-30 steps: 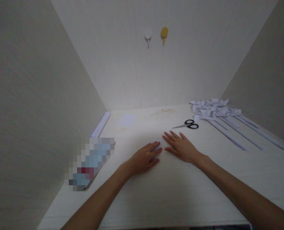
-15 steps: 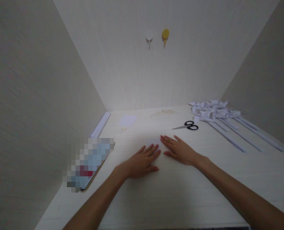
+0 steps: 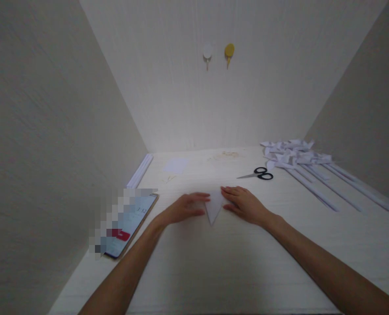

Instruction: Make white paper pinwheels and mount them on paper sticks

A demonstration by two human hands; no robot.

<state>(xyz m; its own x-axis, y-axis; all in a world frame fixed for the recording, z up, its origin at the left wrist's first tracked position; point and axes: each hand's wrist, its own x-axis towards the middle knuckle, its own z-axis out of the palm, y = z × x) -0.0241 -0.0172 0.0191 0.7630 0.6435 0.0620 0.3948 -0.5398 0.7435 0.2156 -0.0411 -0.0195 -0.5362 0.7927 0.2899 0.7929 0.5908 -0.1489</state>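
Observation:
A small white sheet of paper folded to a triangle [image 3: 213,208] lies on the table between my hands, one point toward me. My left hand [image 3: 186,208] is at its left side, fingers stretched out over the edge and the thumb apart below them. On the other side, my right hand [image 3: 243,204] rests with fingers extended at the paper's right corner. Neither hand is closed round the paper. Scissors with black handles [image 3: 258,174] lie beyond my right hand. A flat white paper piece [image 3: 176,165] is farther back on the left.
Paper pinwheels [image 3: 289,153] with white sticks are piled at the back right. More white sticks [image 3: 140,170] lie along the left wall. A partly blurred phone [image 3: 132,227] is left of my left arm. A white hook [image 3: 207,53] and a yellow hook [image 3: 229,50] hang on the wall.
My left hand has drawn back to the left off the paper, which now shows as a triangle. The right hand has barely moved. The view has shifted slightly.

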